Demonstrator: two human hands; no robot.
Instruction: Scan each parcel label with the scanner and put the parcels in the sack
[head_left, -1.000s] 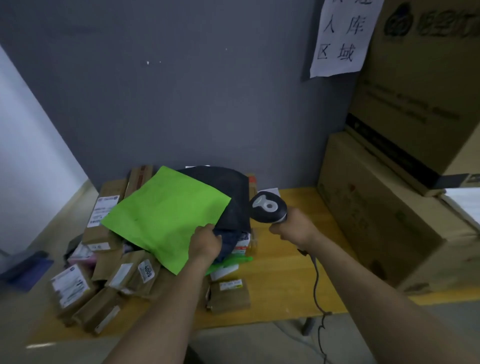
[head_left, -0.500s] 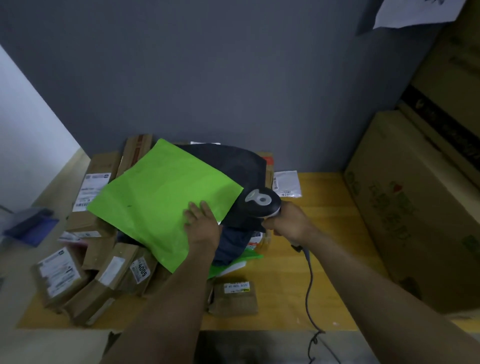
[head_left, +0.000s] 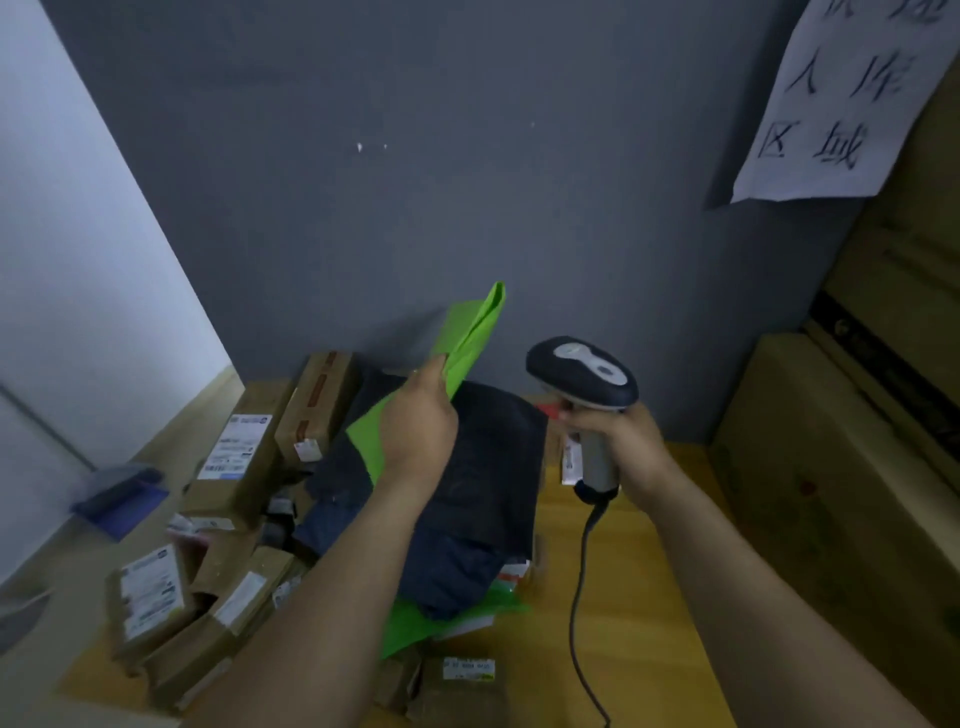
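Note:
My left hand (head_left: 415, 421) grips a flat bright green parcel bag (head_left: 475, 332) and holds it tilted up on edge above the pile, its top corner against the grey wall. To its right, my right hand (head_left: 621, 447) grips the handle of a black and grey barcode scanner (head_left: 582, 376), whose head points left toward the green bag. The scanner cable (head_left: 579, 587) hangs down over the wooden table (head_left: 634, 623). Below both hands lies a dark navy parcel bag (head_left: 478, 499) on top of the heap. No sack is in view.
Several brown cardboard parcels with white labels (head_left: 234, 452) crowd the table's left side. A small labelled box (head_left: 462, 686) sits at the front edge, with another green bag (head_left: 441, 618) under the navy one. Large cardboard cartons (head_left: 831, 493) stand at the right. A paper sign (head_left: 841, 98) hangs on the wall.
My left hand has lifted the green bag off the pile and turned it up on edge. My right hand has raised the scanner higher and to the right.

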